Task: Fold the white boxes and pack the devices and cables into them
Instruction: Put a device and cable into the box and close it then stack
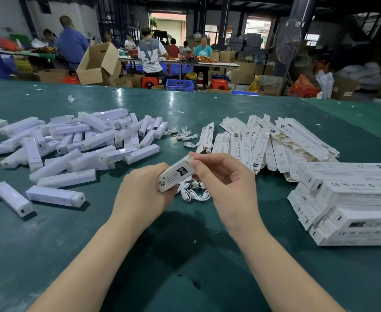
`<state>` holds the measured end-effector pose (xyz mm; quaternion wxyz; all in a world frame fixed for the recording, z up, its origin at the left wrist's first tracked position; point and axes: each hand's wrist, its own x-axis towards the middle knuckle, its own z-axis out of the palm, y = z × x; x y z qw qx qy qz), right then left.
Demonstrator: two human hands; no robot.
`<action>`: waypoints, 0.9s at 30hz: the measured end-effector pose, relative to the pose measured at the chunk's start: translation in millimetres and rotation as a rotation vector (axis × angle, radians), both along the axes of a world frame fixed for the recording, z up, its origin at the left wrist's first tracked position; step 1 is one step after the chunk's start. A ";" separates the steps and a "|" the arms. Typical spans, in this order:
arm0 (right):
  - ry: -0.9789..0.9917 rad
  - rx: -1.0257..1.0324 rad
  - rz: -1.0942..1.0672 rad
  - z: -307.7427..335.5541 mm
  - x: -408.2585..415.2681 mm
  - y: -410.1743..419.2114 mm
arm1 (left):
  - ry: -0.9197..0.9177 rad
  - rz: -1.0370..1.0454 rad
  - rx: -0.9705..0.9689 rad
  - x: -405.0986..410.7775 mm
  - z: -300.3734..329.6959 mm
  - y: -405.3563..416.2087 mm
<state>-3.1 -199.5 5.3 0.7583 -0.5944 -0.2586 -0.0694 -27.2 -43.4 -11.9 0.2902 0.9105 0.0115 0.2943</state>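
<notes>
The left hand [143, 189] is gripping the white box [176, 175] while the right hand [224, 176] is pinching its far end flap.

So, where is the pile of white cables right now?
In the head view, the cables lie on the green table at centre, just behind both hands, under the box they hold.

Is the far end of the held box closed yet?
Not closed: the white box in the left hand has its end flap raised, pinched by the right hand.
</notes>
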 end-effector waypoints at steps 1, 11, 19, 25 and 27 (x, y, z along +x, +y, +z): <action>0.026 0.013 0.017 0.0 0.4 -0.2 | 0.001 0.014 0.004 0.0 0.0 -0.3; 0.086 0.074 -0.060 -1.6 0.6 1.0 | -0.026 0.072 0.106 2.4 -2.0 -7.8; 0.079 0.076 -0.085 -5.3 0.3 1.5 | -0.048 0.100 0.164 1.0 -0.6 -14.5; -0.079 -0.058 -0.113 -7.5 -3.0 1.2 | -0.046 0.121 0.101 1.6 -1.0 -15.0; -0.091 -0.070 -0.084 -10.4 -4.9 2.6 | -0.024 0.138 0.062 2.9 -2.1 -14.5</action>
